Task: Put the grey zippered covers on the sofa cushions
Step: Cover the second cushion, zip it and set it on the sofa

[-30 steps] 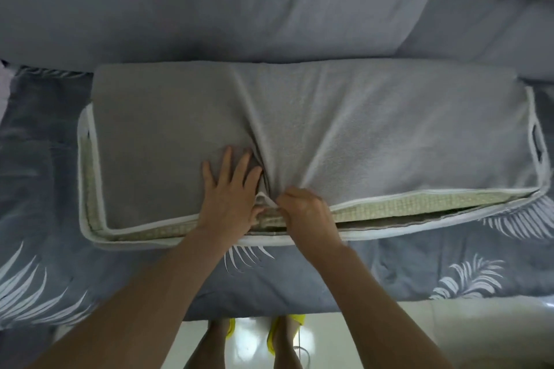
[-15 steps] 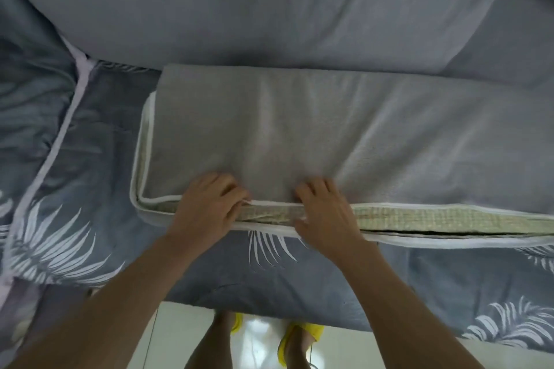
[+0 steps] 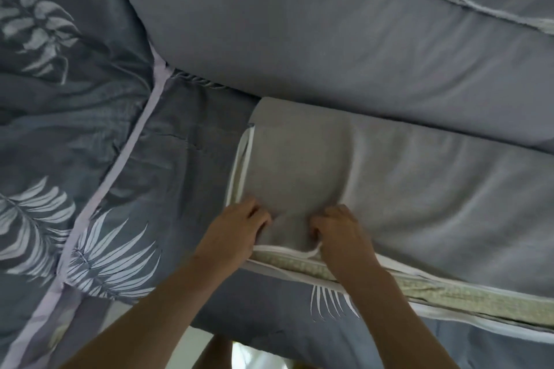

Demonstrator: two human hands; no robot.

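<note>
A long cushion lies on the sofa seat inside a grey cover (image 3: pixel 404 189) with white piping. The cover's front edge gapes, and a strip of the pale green cushion (image 3: pixel 443 293) shows through the open zipper. My left hand (image 3: pixel 236 234) grips the cover at its front left corner, fingers curled into the fabric. My right hand (image 3: pixel 341 234) pinches the cover's upper edge a little to the right, pulling a fold of piping up. The grey cloth bunches between the two hands.
A large grey back cushion (image 3: pixel 299 39) lies behind the cover. The seat (image 3: pixel 90 189) wears dark grey fabric with white leaf prints and a pale seam. Below the sofa's front edge, a pale floor (image 3: pixel 248 353) shows between my forearms.
Both hands have shifted left along the front edge to the cover's left corner. They went from lying on the cloth to gripping it. My view swung left and closer.
</note>
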